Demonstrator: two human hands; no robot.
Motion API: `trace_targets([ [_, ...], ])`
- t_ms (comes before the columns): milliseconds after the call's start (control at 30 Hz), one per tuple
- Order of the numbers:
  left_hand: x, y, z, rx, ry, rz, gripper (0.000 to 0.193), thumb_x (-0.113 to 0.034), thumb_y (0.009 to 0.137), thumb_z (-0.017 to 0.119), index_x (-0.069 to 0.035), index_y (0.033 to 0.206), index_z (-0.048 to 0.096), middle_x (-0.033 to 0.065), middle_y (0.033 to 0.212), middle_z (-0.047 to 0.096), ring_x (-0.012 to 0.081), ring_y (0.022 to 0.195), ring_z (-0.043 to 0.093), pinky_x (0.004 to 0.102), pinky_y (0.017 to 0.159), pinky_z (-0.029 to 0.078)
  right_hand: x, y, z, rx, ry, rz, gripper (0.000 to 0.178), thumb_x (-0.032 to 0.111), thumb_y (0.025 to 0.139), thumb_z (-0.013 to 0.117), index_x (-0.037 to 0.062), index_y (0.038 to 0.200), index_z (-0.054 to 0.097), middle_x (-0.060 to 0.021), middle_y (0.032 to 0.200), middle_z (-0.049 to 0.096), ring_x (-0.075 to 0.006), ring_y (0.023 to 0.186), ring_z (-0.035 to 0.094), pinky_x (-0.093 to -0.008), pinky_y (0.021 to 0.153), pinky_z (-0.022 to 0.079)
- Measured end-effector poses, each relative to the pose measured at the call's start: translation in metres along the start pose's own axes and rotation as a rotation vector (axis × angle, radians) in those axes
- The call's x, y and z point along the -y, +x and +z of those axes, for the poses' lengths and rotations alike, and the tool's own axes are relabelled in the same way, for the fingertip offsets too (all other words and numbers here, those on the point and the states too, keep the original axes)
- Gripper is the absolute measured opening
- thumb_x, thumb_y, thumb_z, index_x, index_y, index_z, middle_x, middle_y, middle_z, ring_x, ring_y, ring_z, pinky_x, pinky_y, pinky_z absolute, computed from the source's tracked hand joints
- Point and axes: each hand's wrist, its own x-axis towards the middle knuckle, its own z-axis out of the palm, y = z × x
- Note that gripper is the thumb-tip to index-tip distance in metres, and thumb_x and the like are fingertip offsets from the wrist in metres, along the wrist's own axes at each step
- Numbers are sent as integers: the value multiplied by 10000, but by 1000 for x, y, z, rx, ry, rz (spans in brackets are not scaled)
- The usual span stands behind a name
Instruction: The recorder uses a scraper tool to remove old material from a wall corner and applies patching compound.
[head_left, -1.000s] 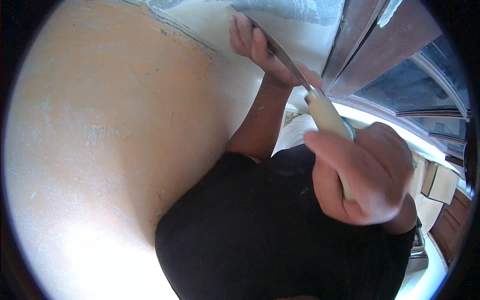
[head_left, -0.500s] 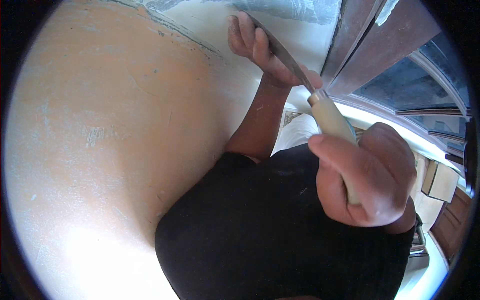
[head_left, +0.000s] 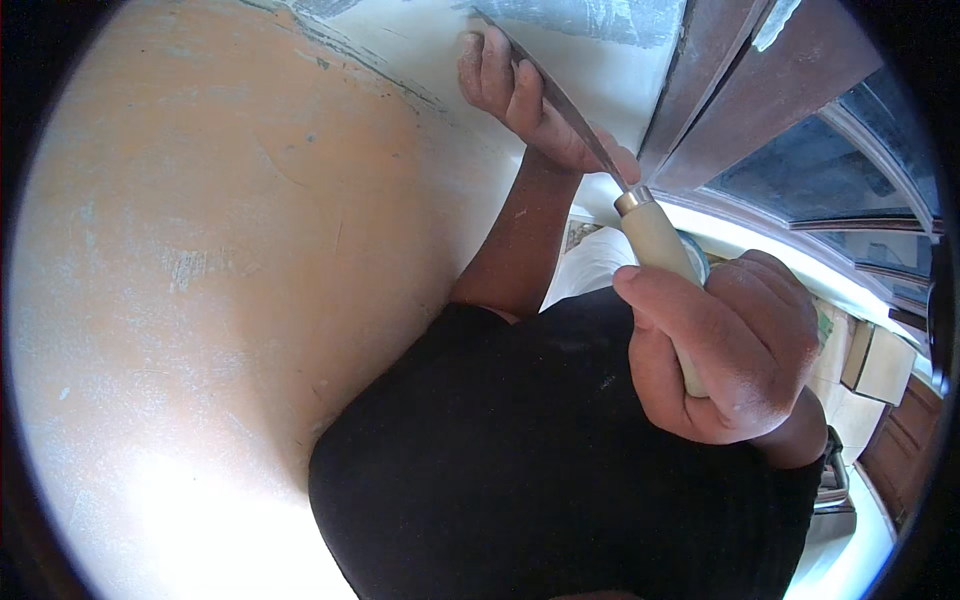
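1. I see my right hand (head_left: 725, 345) at four o'clock, fingers clamped on the scraper (head_left: 600, 170) handle.
2. My left hand (head_left: 520, 95), at twelve o'clock, presses its closed fingers on the blade against the wall (head_left: 220, 250).

Peach plastered wall (head_left: 200, 250); scraper blade (head_left: 560, 105) pressed flat against it.

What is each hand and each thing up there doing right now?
Right hand: closed around the scraper's pale handle.
Left hand: fingers pressed on the blade.
Scraper: blade held against the wall.
Wall: orange paint worn and patchy, white strip above.
Window frame: brown, beside the blade.
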Motion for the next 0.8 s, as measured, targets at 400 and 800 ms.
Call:
trace_targets([
  [400, 1, -12, 6, -70, -63, -37, 857, -710, 917, 288, -22, 1428, 316, 297, 1454, 339, 419, 1361, 292, 580, 1122, 170, 0, -1, 5, 12, 18, 9, 277, -17, 677, 716, 61, 942, 707, -63, 579, 549, -167, 434, 496, -264, 428, 309],
  [800, -5, -6, 15, -122, -115, -131, 898, -738, 915, 282, -17, 1450, 282, 302, 1482, 302, 425, 1379, 276, 578, 1129, 158, -6, 2, 8, 54, -3, -6, 293, -24, 684, 707, 34, 970, 699, -39, 573, 508, -152, 435, 461, -286, 426, 305],
])
